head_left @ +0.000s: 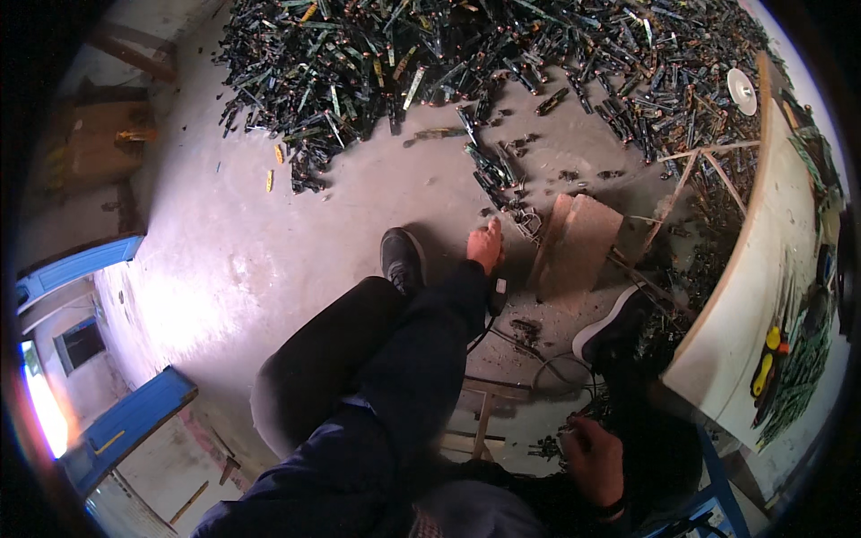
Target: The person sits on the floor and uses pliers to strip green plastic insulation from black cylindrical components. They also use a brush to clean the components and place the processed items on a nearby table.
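Note:
My left hand (485, 244) reaches down low over the floor, its fingers drawn together. Just past its fingertips lies the near end of a trail of narrow dark strips (489, 170), with a small tangle of wire (527, 221) beside it. Whatever the fingertips pinch is too small to make out. Closer to my body, my right hand (594, 459) is curled closed over my lap side, a dark band at its wrist. Several small dark pieces (547, 446) show next to its fingers; I cannot tell whether it holds any.
A large heap of dark strips (386, 72) spreads across the far floor. A reddish-brown block (583, 238) stands right of my left hand. At the right, a pale tabletop (726, 359) carries a yellow-handled tool (765, 363). A black cable (520, 341) loops near my shoe (614, 327).

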The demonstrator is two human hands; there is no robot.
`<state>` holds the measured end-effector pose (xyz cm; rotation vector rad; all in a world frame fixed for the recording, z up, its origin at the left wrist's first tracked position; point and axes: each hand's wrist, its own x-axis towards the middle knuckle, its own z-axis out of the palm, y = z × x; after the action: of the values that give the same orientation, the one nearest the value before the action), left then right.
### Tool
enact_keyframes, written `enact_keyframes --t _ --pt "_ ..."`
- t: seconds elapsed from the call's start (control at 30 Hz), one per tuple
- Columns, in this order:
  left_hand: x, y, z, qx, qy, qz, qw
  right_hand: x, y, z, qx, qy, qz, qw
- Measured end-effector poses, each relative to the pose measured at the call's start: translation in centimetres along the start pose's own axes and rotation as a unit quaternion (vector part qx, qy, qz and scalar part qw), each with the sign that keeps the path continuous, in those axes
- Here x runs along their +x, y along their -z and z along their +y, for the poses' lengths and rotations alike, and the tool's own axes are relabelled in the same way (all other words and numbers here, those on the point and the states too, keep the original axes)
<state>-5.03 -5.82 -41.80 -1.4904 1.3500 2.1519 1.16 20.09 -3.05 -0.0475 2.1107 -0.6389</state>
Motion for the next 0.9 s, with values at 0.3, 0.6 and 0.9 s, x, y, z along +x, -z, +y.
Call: enact_keyframes --t 0.3,0.6,0.9 --pt "5.9 0.4 -0.8 0.258 0.013 0.062 0.964 1.7 1.2 -2.6 0.028 -0.044 -0.062 0.997" --pt "3.7 -1.8 3.1 0.410 -0.120 0.172 0.888 1.4 0.8 -1.8 0.057 0.062 0.006 0.996" --pt "0.4 -2.3 -1.2 0.285 -0.143 0.082 0.944 -0.3 1.8 -3.9 0.079 0.088 -0.005 0.993"
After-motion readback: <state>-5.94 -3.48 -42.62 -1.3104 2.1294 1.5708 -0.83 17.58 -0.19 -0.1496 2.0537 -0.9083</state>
